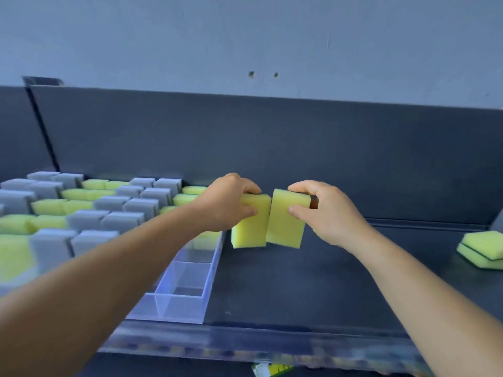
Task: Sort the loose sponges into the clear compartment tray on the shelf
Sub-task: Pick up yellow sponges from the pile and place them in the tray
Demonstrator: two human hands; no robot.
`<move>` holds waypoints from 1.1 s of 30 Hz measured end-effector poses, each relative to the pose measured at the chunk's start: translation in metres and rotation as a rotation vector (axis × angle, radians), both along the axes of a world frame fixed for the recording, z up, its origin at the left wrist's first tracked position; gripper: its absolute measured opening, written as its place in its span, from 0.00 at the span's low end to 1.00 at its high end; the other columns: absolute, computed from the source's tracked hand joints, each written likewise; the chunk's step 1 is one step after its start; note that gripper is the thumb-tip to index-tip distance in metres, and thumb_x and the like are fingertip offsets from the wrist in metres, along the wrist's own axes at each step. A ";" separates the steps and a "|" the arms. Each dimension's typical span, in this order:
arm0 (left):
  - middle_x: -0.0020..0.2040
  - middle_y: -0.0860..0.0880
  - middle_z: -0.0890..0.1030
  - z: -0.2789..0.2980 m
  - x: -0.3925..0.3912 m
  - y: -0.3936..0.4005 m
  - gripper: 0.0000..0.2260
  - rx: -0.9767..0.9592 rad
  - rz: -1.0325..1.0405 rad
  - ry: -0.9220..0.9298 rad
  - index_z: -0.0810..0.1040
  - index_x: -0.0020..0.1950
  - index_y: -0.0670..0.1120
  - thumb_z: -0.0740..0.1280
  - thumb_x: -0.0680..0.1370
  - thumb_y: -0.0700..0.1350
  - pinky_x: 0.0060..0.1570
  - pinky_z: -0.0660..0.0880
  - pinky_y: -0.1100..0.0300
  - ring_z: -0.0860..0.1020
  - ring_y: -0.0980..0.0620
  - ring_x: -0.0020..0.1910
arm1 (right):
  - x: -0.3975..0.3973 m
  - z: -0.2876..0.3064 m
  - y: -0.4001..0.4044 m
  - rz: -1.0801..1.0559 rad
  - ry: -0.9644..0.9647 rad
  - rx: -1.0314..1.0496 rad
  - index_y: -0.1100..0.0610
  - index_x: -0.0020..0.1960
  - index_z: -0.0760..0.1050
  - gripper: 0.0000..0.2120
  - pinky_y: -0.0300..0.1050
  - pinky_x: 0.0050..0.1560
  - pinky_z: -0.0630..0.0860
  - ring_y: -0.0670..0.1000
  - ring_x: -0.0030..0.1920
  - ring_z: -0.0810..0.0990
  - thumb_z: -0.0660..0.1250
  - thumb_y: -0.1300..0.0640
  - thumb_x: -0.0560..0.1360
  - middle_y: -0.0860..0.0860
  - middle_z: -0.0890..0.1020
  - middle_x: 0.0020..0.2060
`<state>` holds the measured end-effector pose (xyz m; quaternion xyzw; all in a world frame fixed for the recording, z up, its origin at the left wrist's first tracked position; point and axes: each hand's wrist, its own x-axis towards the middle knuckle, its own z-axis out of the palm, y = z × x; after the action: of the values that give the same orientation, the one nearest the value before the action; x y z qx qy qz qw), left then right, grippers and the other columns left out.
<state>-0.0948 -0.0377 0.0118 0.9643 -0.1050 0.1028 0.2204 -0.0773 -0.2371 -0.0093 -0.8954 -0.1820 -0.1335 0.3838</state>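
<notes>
While each hand pinched one upright yellow sponge just right of the clear tray, left hand and right hand curled their fingers over the top edges; foam looked light, soft, squashable.

Two yellow sponges side by side, upright, edges touching, just right of tray: left sponge, right sponge. Clear compartment tray on dark shelf, left half packed with rows of grey sponges and yellow-green sponges; rightmost near compartments see-through. Two loose stacked sponges, yellow-green with dark layer, lie far right.
</notes>
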 end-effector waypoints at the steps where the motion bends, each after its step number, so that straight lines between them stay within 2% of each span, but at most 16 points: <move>1: 0.58 0.54 0.74 0.003 -0.006 0.014 0.18 -0.007 0.015 -0.008 0.75 0.66 0.51 0.68 0.76 0.45 0.50 0.65 0.65 0.72 0.54 0.54 | -0.004 0.002 0.013 0.008 -0.009 0.006 0.47 0.61 0.74 0.16 0.37 0.40 0.70 0.47 0.50 0.76 0.69 0.54 0.73 0.45 0.76 0.54; 4: 0.53 0.58 0.75 0.010 -0.021 0.052 0.17 -0.009 0.057 -0.041 0.76 0.64 0.52 0.68 0.75 0.45 0.49 0.66 0.65 0.73 0.56 0.52 | -0.011 0.008 0.050 0.036 -0.021 0.029 0.46 0.60 0.75 0.16 0.39 0.42 0.72 0.48 0.51 0.77 0.69 0.54 0.73 0.45 0.75 0.53; 8: 0.51 0.57 0.77 0.015 -0.037 0.095 0.14 0.024 0.111 -0.079 0.78 0.60 0.52 0.68 0.75 0.44 0.49 0.68 0.63 0.75 0.55 0.51 | -0.017 0.013 0.091 0.072 -0.021 0.038 0.47 0.58 0.75 0.15 0.46 0.52 0.76 0.49 0.52 0.78 0.69 0.54 0.72 0.46 0.77 0.54; 13: 0.54 0.56 0.80 0.009 -0.042 0.128 0.15 0.052 0.185 -0.050 0.78 0.60 0.54 0.69 0.74 0.45 0.56 0.74 0.56 0.77 0.52 0.54 | -0.021 0.008 0.128 0.099 -0.018 -0.014 0.48 0.58 0.75 0.15 0.42 0.50 0.72 0.49 0.52 0.78 0.69 0.54 0.72 0.47 0.77 0.54; 15: 0.54 0.54 0.80 0.004 -0.041 0.134 0.14 0.076 0.167 -0.022 0.78 0.59 0.53 0.69 0.74 0.44 0.53 0.73 0.58 0.76 0.51 0.53 | -0.020 0.004 0.137 0.087 -0.017 -0.041 0.48 0.59 0.75 0.15 0.41 0.48 0.70 0.49 0.52 0.77 0.69 0.54 0.73 0.47 0.77 0.55; 18: 0.52 0.53 0.79 -0.004 -0.038 0.137 0.12 0.132 0.141 0.019 0.77 0.59 0.52 0.67 0.76 0.43 0.38 0.69 0.65 0.74 0.51 0.48 | -0.016 -0.004 0.143 0.075 0.011 -0.107 0.49 0.62 0.74 0.18 0.39 0.48 0.68 0.48 0.52 0.75 0.69 0.54 0.73 0.48 0.76 0.57; 19: 0.51 0.53 0.79 -0.007 -0.037 0.138 0.12 0.154 0.144 0.039 0.77 0.58 0.52 0.66 0.76 0.43 0.37 0.69 0.66 0.74 0.51 0.48 | -0.015 -0.007 0.144 0.074 0.023 -0.132 0.50 0.62 0.74 0.18 0.39 0.49 0.67 0.48 0.53 0.74 0.69 0.54 0.73 0.48 0.75 0.58; 22: 0.55 0.50 0.80 -0.016 -0.030 0.140 0.13 0.202 0.132 0.055 0.77 0.59 0.50 0.65 0.75 0.41 0.47 0.74 0.58 0.76 0.49 0.50 | -0.012 -0.013 0.145 0.047 0.037 -0.171 0.50 0.62 0.73 0.18 0.39 0.49 0.66 0.47 0.52 0.73 0.69 0.55 0.73 0.48 0.75 0.58; 27: 0.59 0.50 0.75 -0.021 -0.023 0.135 0.15 0.336 0.114 0.044 0.74 0.61 0.49 0.64 0.75 0.40 0.52 0.76 0.52 0.76 0.46 0.53 | -0.012 -0.019 0.151 0.049 -0.027 -0.277 0.53 0.62 0.73 0.18 0.39 0.49 0.67 0.50 0.55 0.74 0.70 0.56 0.73 0.49 0.73 0.57; 30: 0.61 0.48 0.74 -0.024 -0.024 0.130 0.14 0.457 0.095 0.057 0.72 0.62 0.47 0.67 0.76 0.42 0.51 0.76 0.52 0.76 0.45 0.56 | -0.016 -0.025 0.156 0.083 -0.023 -0.364 0.53 0.62 0.73 0.18 0.43 0.56 0.71 0.52 0.59 0.74 0.70 0.55 0.73 0.48 0.72 0.60; 33: 0.61 0.47 0.75 -0.032 -0.025 0.128 0.15 0.551 0.085 0.087 0.72 0.62 0.45 0.68 0.76 0.45 0.44 0.71 0.55 0.75 0.46 0.58 | -0.019 -0.031 0.158 0.084 0.012 -0.437 0.52 0.63 0.72 0.18 0.46 0.56 0.72 0.53 0.58 0.74 0.69 0.54 0.73 0.48 0.72 0.59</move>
<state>-0.1197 0.0902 -0.0205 0.9949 -0.0790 0.0382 -0.0502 -0.0965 -0.0794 -0.0403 -0.9496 -0.2417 -0.0695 0.1869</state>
